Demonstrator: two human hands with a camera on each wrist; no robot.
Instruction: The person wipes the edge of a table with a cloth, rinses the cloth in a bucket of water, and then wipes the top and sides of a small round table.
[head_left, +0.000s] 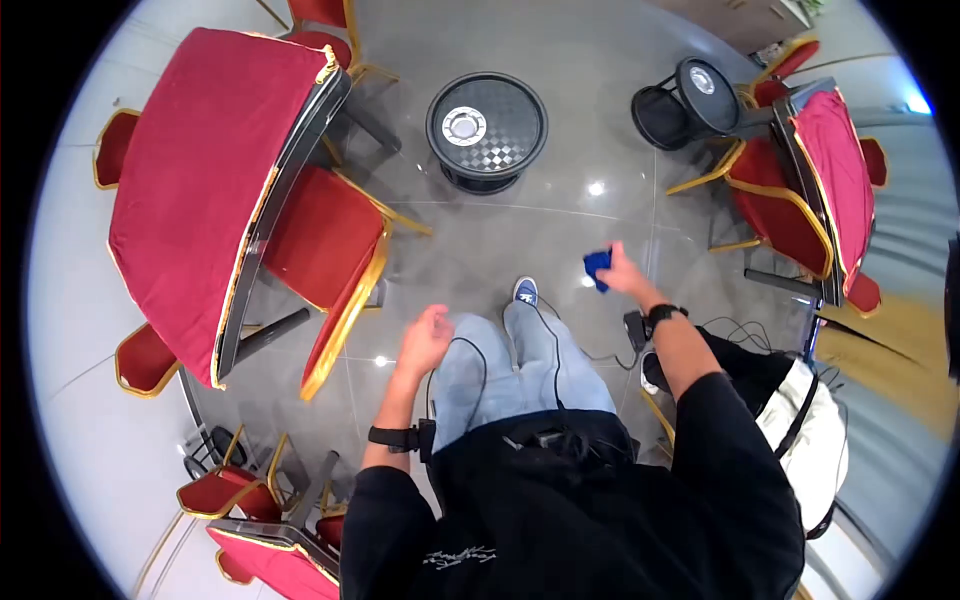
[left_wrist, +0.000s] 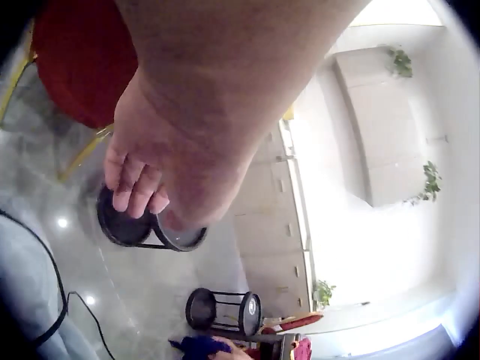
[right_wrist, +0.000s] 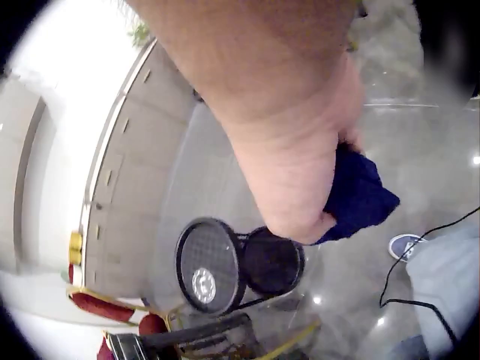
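Observation:
A dark blue cloth hangs bunched in my right hand, gripped between thumb and fingers out to the right over the floor. The right wrist view shows the cloth's lower corner sticking out past the fingers, with part of it hidden behind the hand. My left hand is raised beside the left thigh and holds nothing. Its fingers hang loosely bent in the left wrist view. Ahead of both hands stands a round black two-tier table with an ashtray-like silver disc on top.
To the left, a table with a red cover has a red chair beside it. A second round black table stands at the far right, near another red-covered table. Cables trail by the legs; a person in white is at right.

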